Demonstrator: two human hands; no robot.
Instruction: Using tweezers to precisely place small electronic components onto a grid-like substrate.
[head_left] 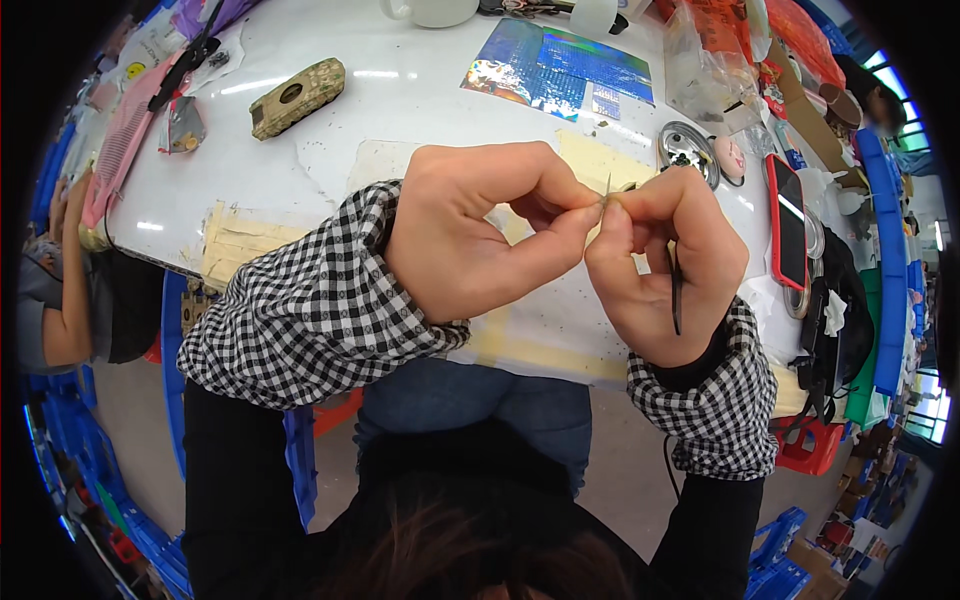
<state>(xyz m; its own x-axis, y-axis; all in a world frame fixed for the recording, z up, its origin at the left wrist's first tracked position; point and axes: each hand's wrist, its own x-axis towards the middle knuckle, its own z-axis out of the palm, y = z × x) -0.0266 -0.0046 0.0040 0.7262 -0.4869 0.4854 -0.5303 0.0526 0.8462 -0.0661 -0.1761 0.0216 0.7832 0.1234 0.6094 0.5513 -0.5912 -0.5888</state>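
My left hand point(490, 225) and my right hand point(675, 255) meet over the white table, thumb and forefinger of each pinched together. Between the touching fingertips is something too small to make out. A thin pointed sliver point(608, 184) sticks up from there. A slender dark tool point(677, 295) lies across my right palm, its upper part hidden behind the fingers. Checkered sleeve covers wrap both forearms. Beyond my left hand, apart from it, rests a camouflage-patterned model vehicle hull point(298, 98) with a round opening on top.
Shiny holographic sheets point(560, 70) lie at the back. To the right are a round metal tin point(688, 150), a red-edged phone point(787, 222) and clear plastic bags point(705, 75). Yellowish tape point(245, 245) covers the near left edge. Another person's arm point(70, 290) shows at far left, beside a pink mesh basket point(128, 145).
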